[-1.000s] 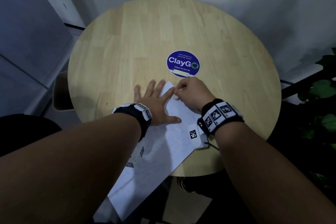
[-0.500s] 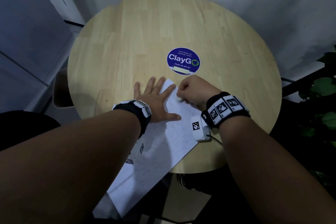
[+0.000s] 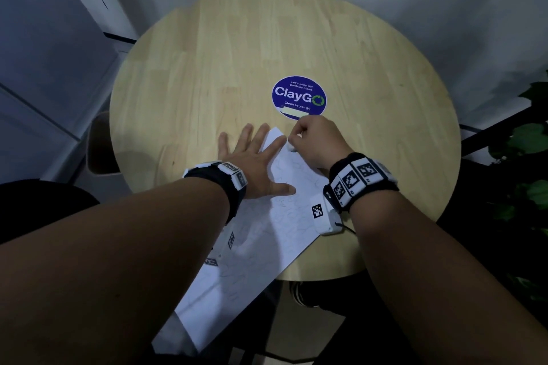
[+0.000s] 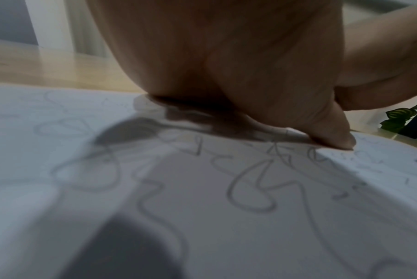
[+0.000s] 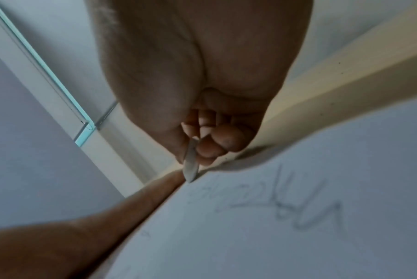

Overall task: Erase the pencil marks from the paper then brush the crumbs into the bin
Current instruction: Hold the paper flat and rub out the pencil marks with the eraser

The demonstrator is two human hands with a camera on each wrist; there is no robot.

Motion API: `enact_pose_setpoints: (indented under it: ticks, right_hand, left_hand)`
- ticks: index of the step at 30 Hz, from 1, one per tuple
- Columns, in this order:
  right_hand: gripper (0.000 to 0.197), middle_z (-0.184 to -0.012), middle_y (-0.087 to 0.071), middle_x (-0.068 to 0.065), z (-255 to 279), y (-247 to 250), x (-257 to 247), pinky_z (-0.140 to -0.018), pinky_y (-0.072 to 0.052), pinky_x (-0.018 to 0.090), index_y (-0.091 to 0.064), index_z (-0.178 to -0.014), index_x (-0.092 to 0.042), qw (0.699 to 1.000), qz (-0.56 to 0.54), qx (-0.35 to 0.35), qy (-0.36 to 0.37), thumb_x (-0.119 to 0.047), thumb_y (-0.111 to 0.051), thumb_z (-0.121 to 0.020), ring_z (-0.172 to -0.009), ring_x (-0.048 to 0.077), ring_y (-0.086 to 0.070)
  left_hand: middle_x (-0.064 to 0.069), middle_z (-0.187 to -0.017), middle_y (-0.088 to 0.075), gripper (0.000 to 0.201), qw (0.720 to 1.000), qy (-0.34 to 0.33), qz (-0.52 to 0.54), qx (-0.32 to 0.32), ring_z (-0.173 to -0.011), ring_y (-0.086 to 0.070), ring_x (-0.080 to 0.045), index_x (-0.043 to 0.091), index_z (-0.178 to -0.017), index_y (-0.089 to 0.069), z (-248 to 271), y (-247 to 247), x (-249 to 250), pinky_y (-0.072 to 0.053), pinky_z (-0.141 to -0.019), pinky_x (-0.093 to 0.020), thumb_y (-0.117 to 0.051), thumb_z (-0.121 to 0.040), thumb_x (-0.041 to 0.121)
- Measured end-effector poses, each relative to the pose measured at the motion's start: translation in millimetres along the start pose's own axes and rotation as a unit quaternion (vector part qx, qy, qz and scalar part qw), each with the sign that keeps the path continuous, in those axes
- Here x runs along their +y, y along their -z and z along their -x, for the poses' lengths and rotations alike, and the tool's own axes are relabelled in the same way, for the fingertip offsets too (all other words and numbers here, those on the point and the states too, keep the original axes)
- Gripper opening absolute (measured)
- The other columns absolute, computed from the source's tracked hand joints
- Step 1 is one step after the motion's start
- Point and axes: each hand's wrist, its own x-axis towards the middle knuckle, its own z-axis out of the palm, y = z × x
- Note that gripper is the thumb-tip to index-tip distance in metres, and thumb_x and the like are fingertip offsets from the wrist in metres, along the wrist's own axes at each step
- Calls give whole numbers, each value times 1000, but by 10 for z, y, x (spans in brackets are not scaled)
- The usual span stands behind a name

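Since a second ago, the right hand (image 3: 314,139) is shifting outward again, from a spot lower on the sheet half a second back toward the far corner of the paper (image 3: 284,216), just below the blue ClayGo sticker (image 3: 299,97). Its grip is pinching a thin white eraser (image 5: 190,162), fingers curled round it, the tip meeting the sheet beside the left forefinger. The left hand (image 3: 255,166) is lying flat with fingers spread, released and grasping nothing, its palm and thumb pressing on the paper; this is likely pinning the sheet so rubbing does not drag or crease it. The paper is lying slantwise across the near part of the round wooden bench (image 3: 207,68), its near end hanging over the edge toward the person. It is white and thin, covered in looping grey pencil marks (image 4: 250,188), still plentiful near the thumb and by the eraser, so erasing seems far from finished. No bin is showing, and any crumbs are too small to tell.
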Motion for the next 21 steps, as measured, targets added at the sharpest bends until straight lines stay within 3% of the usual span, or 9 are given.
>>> enact_pose_setpoints:
  ticks: [4, 6, 8, 9, 13, 14, 16, 18, 21]
  right_hand:
    - [8, -74, -78, 3, 20, 57, -5, -63, -55, 35, -75, -83, -13, 989, 8, -147, -29, -12, -74, -91, -63, 20, -68]
    - [12, -76, -77, -2, 9, 10, 13, -67, -58, 33, -75, -81, -18, 995, 1, -97, -19, -16, -71, -92, -70, 17, -71]
    - [12, -79, -73, -5, -9, -22, 14, -65, -53, 30, -73, -83, -22, 1000, -3, 8, -6, -20, -69, -94, -74, 14, -68]
    - [10, -80, -71, -5, -10, -9, 7, -63, -49, 29, -72, -84, -22, 1000, 3, 17, -5, -20, -70, -94, -72, 13, -67]
    - [8, -72, -77, 5, 14, 91, 4, -57, -52, 32, -76, -83, -11, 985, 13, -165, -37, -12, -74, -91, -58, 20, -64]
    - [9, -72, -78, 3, 23, 76, 3, -58, -54, 33, -76, -83, -13, 986, 6, -162, -33, -13, -74, -91, -59, 20, -66]
    - [10, -76, -78, -4, 0, -1, 5, -69, -57, 32, -76, -84, -19, 997, 6, -75, -4, -19, -72, -93, -71, 14, -71]
    - [10, -80, -75, -6, 0, -26, -23, -70, -54, 31, -73, -86, -22, 999, 25, -16, 13, -22, -70, -95, -78, 12, -69]
    - [10, -73, -75, 0, 17, 54, -40, -60, -54, 32, -74, -83, -13, 991, 35, -128, -13, -14, -70, -93, -65, 20, -67]
  left_hand:
    - [9, -170, 33, 121, 1000, -1, 2, 2, -157, 31, -24, 53, -159, 19, 4, 2, -3, 14, -119, -72, -35, -66, 107]
    - [9, -170, 34, 121, 1000, 1, 1, 0, -157, 31, -24, 53, -159, 20, 6, 13, 1, 15, -118, -72, -35, -66, 107]
    - [9, -170, 34, 122, 1000, 2, 1, -3, -157, 32, -24, 53, -159, 20, 7, 13, 8, 16, -118, -72, -36, -66, 107]
    - [9, -170, 34, 122, 1000, 2, 1, -2, -157, 32, -24, 53, -159, 20, 8, 12, 10, 16, -118, -71, -36, -66, 107]
    - [9, -170, 33, 121, 1000, 1, -1, 1, -157, 30, -24, 53, -160, 19, 7, 10, 10, 14, -119, -72, -35, -66, 107]
    - [8, -170, 33, 121, 1000, 0, -2, 1, -157, 30, -25, 52, -159, 20, 5, 10, 9, 14, -119, -72, -35, -67, 107]
    - [8, -170, 33, 121, 1000, -1, -2, -1, -157, 31, -25, 52, -159, 21, 6, 15, 10, 15, -119, -72, -36, -67, 107]
    - [7, -170, 33, 121, 1000, -2, -1, -1, -157, 32, -25, 52, -159, 22, 6, 11, 7, 15, -118, -72, -36, -67, 107]
    - [8, -170, 33, 121, 1000, -3, 1, 1, -157, 31, -25, 52, -159, 20, 5, 1, -3, 15, -118, -72, -35, -66, 107]
